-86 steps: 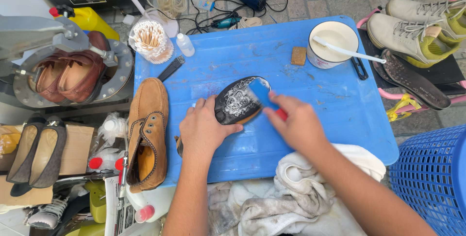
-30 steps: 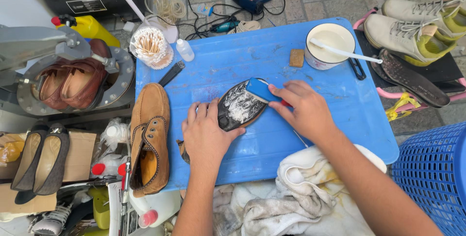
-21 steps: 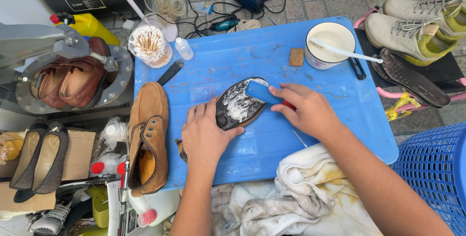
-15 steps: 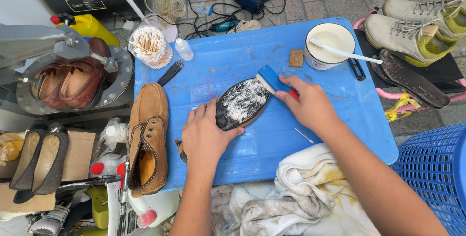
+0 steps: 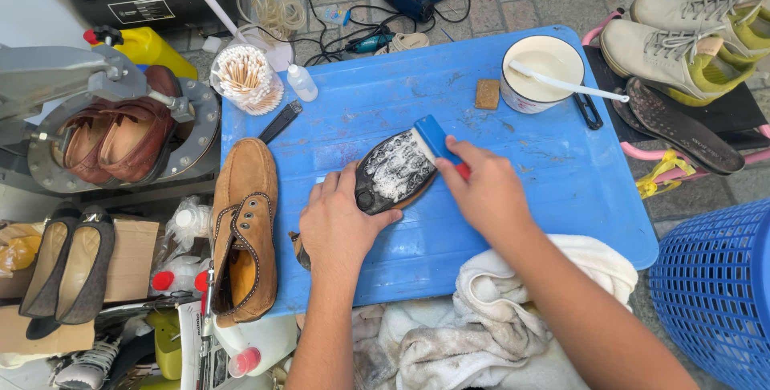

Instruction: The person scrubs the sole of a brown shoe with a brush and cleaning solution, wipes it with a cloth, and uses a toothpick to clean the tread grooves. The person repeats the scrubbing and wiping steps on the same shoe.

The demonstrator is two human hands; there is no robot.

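Note:
A shoe lies sole-up on the blue table (image 5: 545, 173); its dark sole (image 5: 395, 172) is covered in white foam. My left hand (image 5: 337, 221) presses down on the shoe's heel end. My right hand (image 5: 477, 189) grips a blue brush with a red handle (image 5: 433, 140), whose head rests on the toe end of the sole. The matching tan suede shoe (image 5: 245, 225) lies upright at the table's left edge, just left of my left hand.
A white bowl of milky liquid (image 5: 544, 69) holding a white brush stands at the back right, with a small brown sponge (image 5: 487, 94) beside it. A jar of cotton swabs (image 5: 245, 77), a small bottle (image 5: 303, 83), a towel (image 5: 481, 318), a blue basket (image 5: 714, 294), and pale sneakers (image 5: 682, 49) surround the table.
The brush swept back and forth over the sole, up to the toe tip half a second ago and now slightly back down. Foam has spread. My left hand stayed put.

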